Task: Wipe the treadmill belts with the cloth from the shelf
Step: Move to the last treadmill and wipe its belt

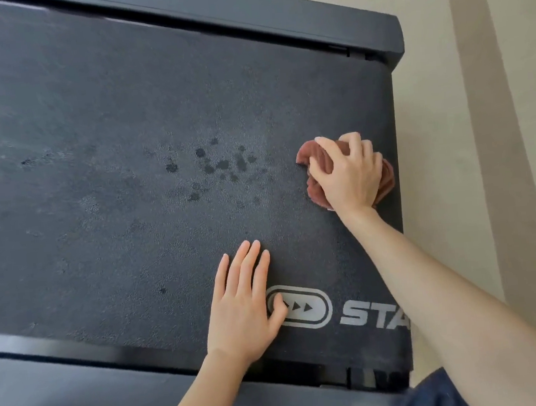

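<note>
my right hand [350,175] grips a bunched reddish-brown cloth [309,156], fingers curled over it, pressing it on the treadmill belt [105,126] near the belt's right edge. my left hand [245,303] lies flat on the belt, fingers straight and a bit spread, thumb tip on the white arrow logo [306,307]. dark wet spots [223,164] sit on the belt just left of the cloth. black side rail [241,12] runs along the far edge, beige floor [442,120] beyond it.

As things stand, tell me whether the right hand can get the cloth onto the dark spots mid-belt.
Probably yes. The right hand grips the cloth on the belt beside the dark spots, bare belt between; the left hand rests flat, clear of that path.
</note>
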`<action>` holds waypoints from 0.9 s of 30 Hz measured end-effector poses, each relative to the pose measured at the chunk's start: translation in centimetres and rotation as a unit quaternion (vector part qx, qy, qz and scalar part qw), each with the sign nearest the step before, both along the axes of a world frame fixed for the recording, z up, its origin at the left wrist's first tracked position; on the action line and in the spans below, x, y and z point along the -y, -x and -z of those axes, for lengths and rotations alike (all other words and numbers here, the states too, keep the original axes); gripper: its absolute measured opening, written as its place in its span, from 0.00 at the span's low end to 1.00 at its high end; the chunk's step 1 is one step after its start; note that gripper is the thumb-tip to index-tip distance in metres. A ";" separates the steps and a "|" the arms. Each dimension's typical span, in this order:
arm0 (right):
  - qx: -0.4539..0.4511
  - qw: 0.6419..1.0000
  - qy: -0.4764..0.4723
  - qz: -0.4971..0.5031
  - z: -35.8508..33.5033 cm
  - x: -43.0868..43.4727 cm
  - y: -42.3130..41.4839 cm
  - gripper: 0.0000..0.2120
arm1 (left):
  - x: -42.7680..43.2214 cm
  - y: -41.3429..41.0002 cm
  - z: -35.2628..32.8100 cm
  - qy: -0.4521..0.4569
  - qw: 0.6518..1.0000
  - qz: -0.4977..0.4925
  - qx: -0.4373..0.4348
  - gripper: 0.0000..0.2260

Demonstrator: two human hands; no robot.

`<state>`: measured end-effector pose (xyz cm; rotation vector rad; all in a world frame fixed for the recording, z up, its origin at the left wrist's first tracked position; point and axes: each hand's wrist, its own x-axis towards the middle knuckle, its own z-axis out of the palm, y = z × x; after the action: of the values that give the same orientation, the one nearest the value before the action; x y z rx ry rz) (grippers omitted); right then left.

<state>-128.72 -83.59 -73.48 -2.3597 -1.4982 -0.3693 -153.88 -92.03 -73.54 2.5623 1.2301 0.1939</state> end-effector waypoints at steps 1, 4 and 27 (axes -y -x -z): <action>-0.002 1.000 0.008 -0.005 0.0 -0.1 -0.1 0.14 | 0.0 0.0 0.0 -0.001 1.000 0.000 -0.001 0.27; -0.011 1.000 0.024 0.002 -0.4 0.2 0.2 0.15 | 0.1 0.1 0.1 -0.002 1.000 0.001 -0.002 0.28; -0.122 0.972 0.109 -0.168 -3.9 11.3 13.2 0.24 | -9.3 16.1 -2.7 -0.055 0.993 -0.043 -0.093 0.26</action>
<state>-141.88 -94.87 -69.56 -2.1483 -1.8474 0.1697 -170.00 -82.72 -70.86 2.6729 1.4361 0.0420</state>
